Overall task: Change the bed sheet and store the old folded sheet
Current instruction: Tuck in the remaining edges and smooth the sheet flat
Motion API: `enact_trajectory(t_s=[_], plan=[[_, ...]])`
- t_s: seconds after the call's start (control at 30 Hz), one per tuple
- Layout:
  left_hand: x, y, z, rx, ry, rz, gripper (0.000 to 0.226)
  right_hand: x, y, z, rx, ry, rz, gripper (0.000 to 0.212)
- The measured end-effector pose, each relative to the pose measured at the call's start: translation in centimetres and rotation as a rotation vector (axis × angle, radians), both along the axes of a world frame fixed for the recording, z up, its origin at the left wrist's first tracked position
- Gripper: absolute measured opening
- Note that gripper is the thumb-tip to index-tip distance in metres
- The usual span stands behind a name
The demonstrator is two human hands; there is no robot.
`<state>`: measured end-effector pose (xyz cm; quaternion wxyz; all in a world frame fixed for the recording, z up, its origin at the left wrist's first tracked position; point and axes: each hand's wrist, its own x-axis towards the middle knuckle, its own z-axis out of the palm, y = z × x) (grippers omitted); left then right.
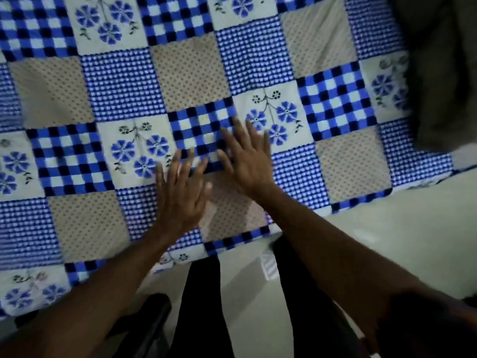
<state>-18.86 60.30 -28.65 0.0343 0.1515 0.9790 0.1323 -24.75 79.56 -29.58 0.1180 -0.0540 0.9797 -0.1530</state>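
Head view: a patchwork bed sheet [124,91] is seen spread flat over the bed, and it fills most of the picture. Squares of blue, black and white check, blue flowers on white, beige dots and fine blue check are printed on it.

Near the front edge of the sheet, about the middle, the left hand [180,195] is laid palm down. Its fingers are straight and spread, and nothing is grasped by them. Its fingertips reach a checked square, while the palm rests on a beige dotted one.

Just beside it, a little farther in from that edge, the right hand [247,161] is also pressed flat on the sheet. Its fingers are released and fanned out towards a flower square. Both hands are somewhat blurred, so it cannot be told if they touch each other.

Beyond the front edge of the sheet a pale floor [387,228] is seen, and legs in dark trousers [198,306] are placed there, close to the edge. At the right side of the sheet, towards the back, a dark cloth [444,73] is lying; what it is cannot be told.
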Motion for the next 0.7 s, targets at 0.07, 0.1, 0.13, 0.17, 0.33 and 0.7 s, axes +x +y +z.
enact_trajectory(t_s=[0.07, 0.1, 0.13, 0.17, 0.33, 0.7], plan=[[-4.6, 4.1, -0.3, -0.035, 0.002, 0.034, 0.057, -3.3, 2.3, -0.3, 0.013, -0.014, -0.019, 0.057], [-6.6, 6.4, -0.5, -0.063, 0.009, 0.038, 0.058, -4.0, 4.4, -0.5, 0.02, -0.028, -0.04, 0.056], [-8.3, 8.3, -0.7, -0.092, 0.009, 0.041, 0.059, -4.1, 6.6, -0.6, 0.03, -0.031, -0.059, 0.056], [-9.7, 10.0, -0.9, -0.105, 0.006, 0.044, 0.059, -3.4, 8.7, -0.7, 0.037, -0.037, -0.072, 0.056], [-11.8, 20.4, -2.2, -0.091, -0.104, -0.042, 0.061, 6.3, 22.9, -0.9, 0.063, -0.076, -0.232, 0.059], [1.5, 34.6, -1.9, -0.119, -0.137, -0.519, 0.062, 6.7, 31.6, 0.8, -0.113, 0.034, -0.132, 0.055]])
